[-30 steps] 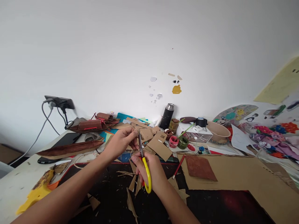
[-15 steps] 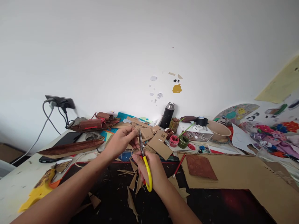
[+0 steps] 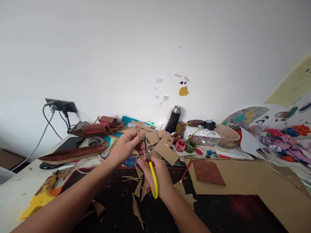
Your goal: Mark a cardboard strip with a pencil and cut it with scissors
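My right hand (image 3: 155, 174) is closed around the yellow handles of a pair of scissors (image 3: 154, 181). Their metal blades point up and away from me, looking nearly together. Just left of the blade tips, my left hand (image 3: 131, 142) pinches with thumb and forefinger; whatever sits in that pinch is too small to make out. Below both hands, cardboard scraps (image 3: 137, 212) lie on a black mat (image 3: 116, 207). Behind the blades rests a pile of cut cardboard pieces (image 3: 167, 150).
A yellow glue gun (image 3: 36, 205) lies at the left. Brown boat-like cardboard pieces (image 3: 75, 153) sit behind it. Open paint jars (image 3: 180, 146) and a black flask (image 3: 174, 119) stand at the back. To the right, a red-brown square (image 3: 209, 172) rests on a large cardboard sheet (image 3: 243, 181).
The view has shifted very slightly. Both hands and the scissors keep almost the same pose.
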{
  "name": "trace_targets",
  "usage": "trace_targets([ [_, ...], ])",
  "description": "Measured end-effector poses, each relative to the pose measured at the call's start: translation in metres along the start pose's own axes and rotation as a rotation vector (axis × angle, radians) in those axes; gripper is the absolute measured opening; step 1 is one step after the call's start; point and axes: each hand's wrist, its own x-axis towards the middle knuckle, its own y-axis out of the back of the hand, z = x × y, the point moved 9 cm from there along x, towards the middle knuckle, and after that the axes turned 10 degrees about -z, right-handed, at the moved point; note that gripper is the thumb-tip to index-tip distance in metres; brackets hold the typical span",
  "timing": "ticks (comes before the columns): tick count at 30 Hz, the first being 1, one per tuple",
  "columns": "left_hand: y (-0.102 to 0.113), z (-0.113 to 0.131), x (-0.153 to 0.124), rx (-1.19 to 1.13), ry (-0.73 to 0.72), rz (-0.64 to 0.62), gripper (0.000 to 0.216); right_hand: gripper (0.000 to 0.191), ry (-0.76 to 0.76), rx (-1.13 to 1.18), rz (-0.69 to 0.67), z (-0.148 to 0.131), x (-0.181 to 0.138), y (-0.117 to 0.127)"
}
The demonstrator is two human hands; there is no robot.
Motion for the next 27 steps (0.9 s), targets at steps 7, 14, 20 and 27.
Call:
trace_targets([
  [7, -0.001, -0.004, -0.001, -0.015, -0.013, 0.036, 0.047, 0.045, -0.004, -0.013, 0.040, 0.001, 0.000, 0.002],
  [14, -0.003, -0.009, -0.001, -0.042, -0.007, 0.068, 0.047, 0.045, -0.004, -0.035, 0.045, 0.006, 0.001, 0.003],
  [20, -0.002, -0.010, -0.001, -0.055, -0.010, 0.079, 0.046, 0.045, 0.033, -0.062, 0.034, -0.002, 0.002, 0.005],
  [27, 0.000, -0.009, 0.001, 0.026, -0.028, 0.049, 0.048, 0.035, 0.029, -0.103, 0.048, -0.004, 0.000, 0.003],
])
